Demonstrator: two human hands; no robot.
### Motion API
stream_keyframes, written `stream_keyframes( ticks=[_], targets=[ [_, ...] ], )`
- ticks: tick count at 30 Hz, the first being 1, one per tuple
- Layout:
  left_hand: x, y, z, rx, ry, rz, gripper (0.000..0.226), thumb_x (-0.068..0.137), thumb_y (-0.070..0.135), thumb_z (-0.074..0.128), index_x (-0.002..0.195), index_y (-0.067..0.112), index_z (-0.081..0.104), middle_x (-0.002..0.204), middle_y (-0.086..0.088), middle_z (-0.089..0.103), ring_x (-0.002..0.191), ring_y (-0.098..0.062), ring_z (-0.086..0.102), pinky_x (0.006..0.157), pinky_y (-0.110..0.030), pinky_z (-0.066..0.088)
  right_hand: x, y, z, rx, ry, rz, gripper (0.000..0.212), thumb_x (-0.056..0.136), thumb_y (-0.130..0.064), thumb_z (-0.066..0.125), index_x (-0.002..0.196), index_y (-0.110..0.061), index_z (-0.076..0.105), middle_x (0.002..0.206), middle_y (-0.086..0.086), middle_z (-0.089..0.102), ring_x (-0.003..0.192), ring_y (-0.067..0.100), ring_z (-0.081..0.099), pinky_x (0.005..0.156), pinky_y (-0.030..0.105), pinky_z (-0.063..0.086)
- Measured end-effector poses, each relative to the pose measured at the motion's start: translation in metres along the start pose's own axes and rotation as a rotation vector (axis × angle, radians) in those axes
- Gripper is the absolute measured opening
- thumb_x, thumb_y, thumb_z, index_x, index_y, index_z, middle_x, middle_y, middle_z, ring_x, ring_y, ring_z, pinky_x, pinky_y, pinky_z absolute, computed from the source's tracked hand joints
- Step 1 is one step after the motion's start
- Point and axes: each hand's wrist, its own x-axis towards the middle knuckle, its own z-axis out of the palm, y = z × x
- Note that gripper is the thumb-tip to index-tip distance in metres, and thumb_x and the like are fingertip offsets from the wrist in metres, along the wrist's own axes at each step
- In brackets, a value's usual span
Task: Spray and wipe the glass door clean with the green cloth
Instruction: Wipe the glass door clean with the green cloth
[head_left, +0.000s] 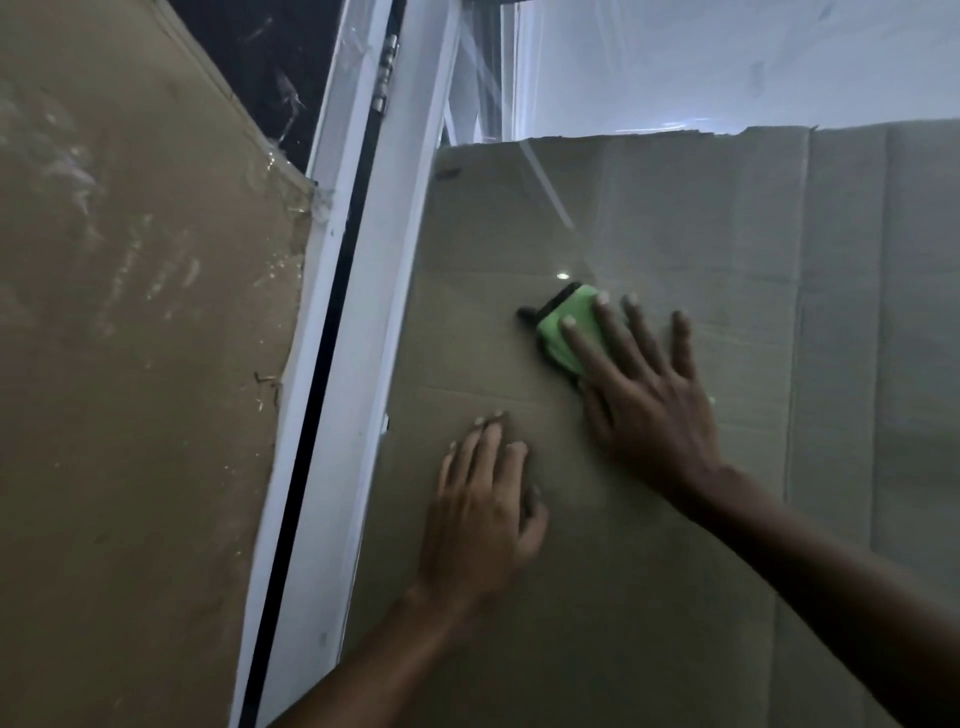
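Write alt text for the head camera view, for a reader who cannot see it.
A person's right hand presses a green cloth flat against a glass door backed by brown cardboard. The left hand rests open on the glass below it, beside the white door frame.

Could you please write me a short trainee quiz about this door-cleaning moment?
1. True or false: the right hand presses the folded green cloth flat against the glass door pane.
2. What does the left hand hold: A spray bottle, B nothing, C a second cloth?
3. What brown material shows behind the glass?

Key: 1 true. 2 B, its straight fingers rest on the glass. 3 Brown corrugated cardboard sheet.
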Motion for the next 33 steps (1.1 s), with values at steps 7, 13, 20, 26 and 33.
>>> stream_keyframes(
  ticks=[7,13,20,26,33],
  targets=[
    [0.047,0.025,-0.024,-0.393,0.060,-0.013,0.047,0.097,0.031,0.039,0.140,0.018,0.050,0.152,-0.003,0.046,0.139,-0.018,0.044,0.109,-0.037,0.042,0.001,-0.042,-0.002,0.176,-0.216,0.137,0.084,0.092,-0.055,0.017,0.162,-0.015,-0.006,0.168,0.013,-0.018,0.155,0.029,-0.020,0.124,0.057,-0.011],
    [0.072,0.066,-0.015,-0.627,-0.088,-0.187,0.063,0.101,0.058,0.023,0.158,0.032,0.011,0.166,0.007,0.014,0.153,-0.014,0.013,0.123,-0.040,0.024,-0.011,-0.004,-0.041,0.703,-0.061,0.287,0.063,0.097,-0.028,0.040,0.158,-0.016,0.031,0.168,0.003,0.018,0.157,0.012,0.000,0.130,0.041,0.006],
    [0.109,0.070,0.024,-0.208,-0.005,-0.179,0.065,0.100,0.039,0.020,0.159,0.016,0.010,0.167,-0.008,0.004,0.153,-0.037,0.002,0.123,-0.054,0.015,-0.051,0.077,-0.028,0.096,-0.025,0.198,0.066,0.101,-0.037,0.035,0.161,-0.012,0.025,0.169,0.011,0.019,0.158,0.026,0.011,0.128,0.047,0.012],
    [0.054,0.093,0.036,-0.089,0.040,0.015,0.073,0.087,0.025,0.038,0.157,0.014,0.022,0.166,-0.010,0.015,0.152,-0.038,0.011,0.119,-0.055,0.025,-0.059,0.066,-0.015,-0.007,0.060,0.242,0.064,0.101,-0.034,0.031,0.161,-0.013,0.024,0.169,0.011,0.018,0.157,0.029,0.012,0.126,0.055,0.010],
    [0.072,0.063,0.024,-0.015,0.060,-0.134,0.073,0.083,0.027,0.040,0.154,0.017,0.031,0.162,-0.008,0.028,0.148,-0.035,0.027,0.117,-0.053,0.029,-0.078,0.057,-0.029,0.086,0.048,0.181,0.067,0.097,-0.031,0.038,0.158,-0.007,0.030,0.168,0.017,0.018,0.156,0.036,0.012,0.123,0.062,0.017]
  ],
)
